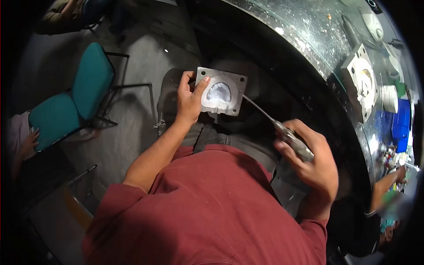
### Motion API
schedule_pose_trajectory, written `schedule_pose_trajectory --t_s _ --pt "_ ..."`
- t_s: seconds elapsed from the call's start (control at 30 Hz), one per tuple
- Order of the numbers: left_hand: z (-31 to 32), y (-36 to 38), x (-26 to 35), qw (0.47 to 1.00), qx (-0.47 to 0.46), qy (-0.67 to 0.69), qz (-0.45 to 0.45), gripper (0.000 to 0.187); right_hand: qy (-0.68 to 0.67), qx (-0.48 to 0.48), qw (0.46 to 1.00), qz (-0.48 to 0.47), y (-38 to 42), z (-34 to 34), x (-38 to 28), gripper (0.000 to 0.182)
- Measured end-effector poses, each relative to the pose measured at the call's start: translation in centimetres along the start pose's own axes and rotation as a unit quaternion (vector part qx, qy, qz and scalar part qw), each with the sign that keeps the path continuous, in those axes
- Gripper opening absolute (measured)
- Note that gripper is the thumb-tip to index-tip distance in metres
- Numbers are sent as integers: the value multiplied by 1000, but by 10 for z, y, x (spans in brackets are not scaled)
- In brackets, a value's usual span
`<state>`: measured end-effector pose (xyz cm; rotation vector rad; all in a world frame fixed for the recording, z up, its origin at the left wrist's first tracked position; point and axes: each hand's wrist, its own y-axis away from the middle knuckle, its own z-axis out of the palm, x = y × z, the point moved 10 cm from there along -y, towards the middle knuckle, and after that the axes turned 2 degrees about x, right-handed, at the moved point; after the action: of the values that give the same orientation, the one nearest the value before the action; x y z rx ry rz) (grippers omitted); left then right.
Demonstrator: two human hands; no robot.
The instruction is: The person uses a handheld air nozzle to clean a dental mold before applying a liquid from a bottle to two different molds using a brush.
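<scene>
In the head view my left hand (191, 99) grips a square metal mold plate (225, 105) by its left side, thumb on the face and fingers behind. The plate has holes near its corners, a pale ring on its face and a shiny rounded hollow in the middle. My right hand (313, 154) is wrapped round the thick handle of a screwdriver (260, 108) with a long thin shaft. Its tip is right at the plate's right edge. Both hands are in front of my red shirt, over my lap.
A glass-topped workbench (304, 33) curves along the right. On it stand another mold plate (362, 81), a white cup (390, 99) and a blue container (401, 126). Another person's hand (399, 174) is at the far right. A green chair (92, 81) stands left, near a seated person.
</scene>
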<state>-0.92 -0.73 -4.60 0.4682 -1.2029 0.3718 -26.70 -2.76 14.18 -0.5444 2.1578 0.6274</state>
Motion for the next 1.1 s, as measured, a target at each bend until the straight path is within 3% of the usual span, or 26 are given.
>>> schedule_pose_trajectory --t_s 0.17,0.53,0.73,0.97,1.1 --pt "7 -9 0 998 -6 -27 63 30 51 -13 998 38 -12 23 1 23" --pt "23 -17 -22 995 -95 10 -16 38 66 -23 997 34 -27 33 -6 25" --pt "27 -20 -20 991 -125 -50 16 41 81 -43 995 23 -34 45 -5 27" --pt "31 -24 -21 988 -119 -100 19 36 72 -10 996 44 -32 38 4 26" --pt "27 -26 -28 995 -92 -37 -15 33 68 32 997 31 -31 26 10 26"
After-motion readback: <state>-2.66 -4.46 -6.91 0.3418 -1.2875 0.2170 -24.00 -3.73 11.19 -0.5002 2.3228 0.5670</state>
